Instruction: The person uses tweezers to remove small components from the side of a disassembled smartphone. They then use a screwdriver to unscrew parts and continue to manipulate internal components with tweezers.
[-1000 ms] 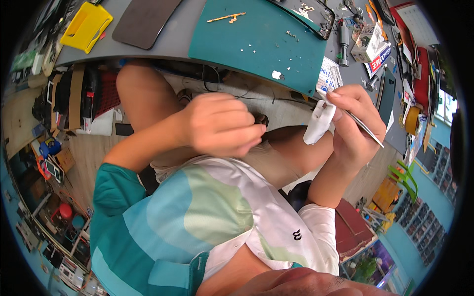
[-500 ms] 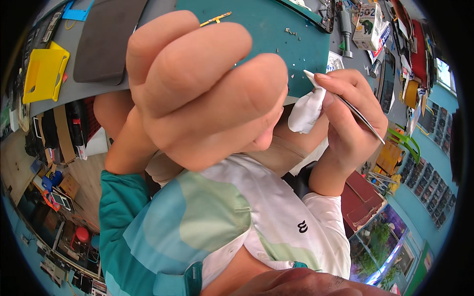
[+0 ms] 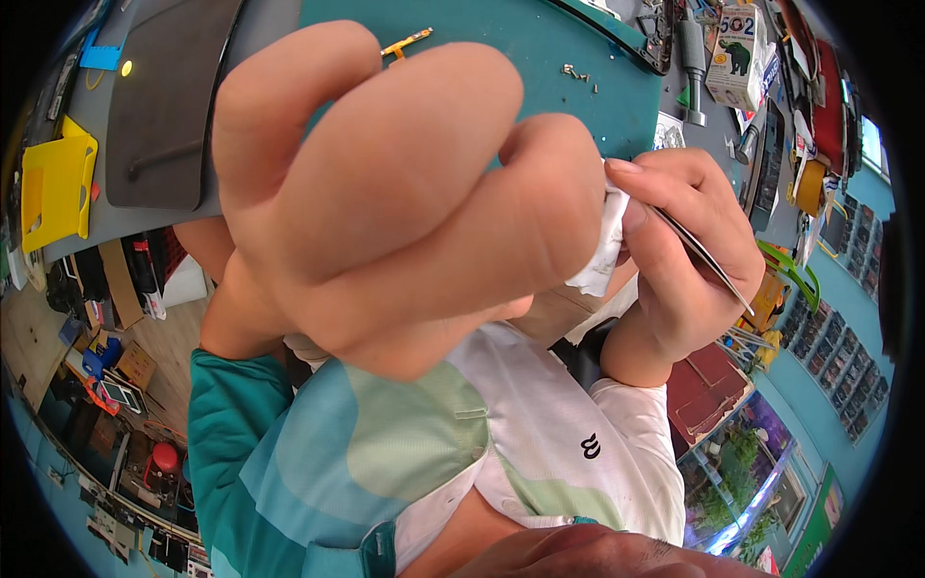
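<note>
My left hand [image 3: 405, 202] is raised close in front, with its fingers curled over. Whatever it may hold is hidden behind those fingers. Beside it, my right hand [image 3: 689, 255] pinches a crumpled white tissue [image 3: 604, 252] together with a thin metal tool [image 3: 711, 262], whose tail end sticks out past the palm. The tissue meets the edge of the left fingers, which cover part of it. Beyond both hands lies a green work mat [image 3: 540, 48], with a small gold flex cable [image 3: 409, 42] and several tiny screws [image 3: 576, 73] on it.
A dark flat panel [image 3: 164, 106] and a yellow plastic piece [image 3: 48, 193] lie on the grey table at the left. A black-edged frame [image 3: 626, 37] is at the mat's far right. Further right are a grey metal tool [image 3: 692, 63] and a small white box [image 3: 736, 67].
My left hand has shifted right, toward the right hand, and now covers part of the tissue. The right hand keeps its pinch and has barely moved.
</note>
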Demonstrator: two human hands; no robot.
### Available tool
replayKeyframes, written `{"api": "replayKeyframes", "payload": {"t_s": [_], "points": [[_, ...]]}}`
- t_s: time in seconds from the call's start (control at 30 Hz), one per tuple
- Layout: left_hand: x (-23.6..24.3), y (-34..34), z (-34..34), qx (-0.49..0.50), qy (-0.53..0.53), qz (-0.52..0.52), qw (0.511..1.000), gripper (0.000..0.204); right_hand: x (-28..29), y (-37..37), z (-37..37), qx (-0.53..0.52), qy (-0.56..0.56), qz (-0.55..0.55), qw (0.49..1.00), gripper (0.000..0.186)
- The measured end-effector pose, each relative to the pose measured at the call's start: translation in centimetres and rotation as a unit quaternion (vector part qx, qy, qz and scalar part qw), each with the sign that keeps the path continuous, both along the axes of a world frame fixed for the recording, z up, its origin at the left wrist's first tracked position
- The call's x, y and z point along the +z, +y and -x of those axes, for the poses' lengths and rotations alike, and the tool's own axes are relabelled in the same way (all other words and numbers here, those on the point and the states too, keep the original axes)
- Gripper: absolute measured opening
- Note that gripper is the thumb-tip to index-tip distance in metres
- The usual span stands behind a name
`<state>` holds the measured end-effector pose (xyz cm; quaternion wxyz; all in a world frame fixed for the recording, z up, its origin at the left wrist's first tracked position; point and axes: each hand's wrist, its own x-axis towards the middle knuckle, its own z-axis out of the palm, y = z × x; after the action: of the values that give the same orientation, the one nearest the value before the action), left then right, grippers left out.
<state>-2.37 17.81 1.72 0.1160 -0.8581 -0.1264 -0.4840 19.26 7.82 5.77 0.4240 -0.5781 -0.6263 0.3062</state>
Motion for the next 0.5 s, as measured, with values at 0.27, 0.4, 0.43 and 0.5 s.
{"api": "replayKeyframes", "payload": {"t_s": [0.27, 0.4, 0.43, 0.5], "points": [[0.7, 0.6, 0.5, -0.015, 0.054, -0.010, 0.998, 0.025, -0.9, 0.5, -0.4, 0.023, -0.028, -0.057, 0.998, 0.028], [1.0, 0.6, 0.7, -0.021, 0.078, 0.000, 0.997, 0.024, -0.3, 0.3, 0.0, 0.005, -0.027, -0.032, 0.999, 0.028], [1.0, 0.5, 0.7, -0.020, 0.079, 0.002, 0.997, 0.023, -0.2, 0.2, 0.2, -0.002, -0.025, -0.022, 0.999, 0.028], [1.0, 0.5, 0.7, -0.018, 0.081, 0.002, 0.997, 0.023, -0.1, 0.2, 0.2, -0.001, -0.026, -0.024, 0.999, 0.028]]}}
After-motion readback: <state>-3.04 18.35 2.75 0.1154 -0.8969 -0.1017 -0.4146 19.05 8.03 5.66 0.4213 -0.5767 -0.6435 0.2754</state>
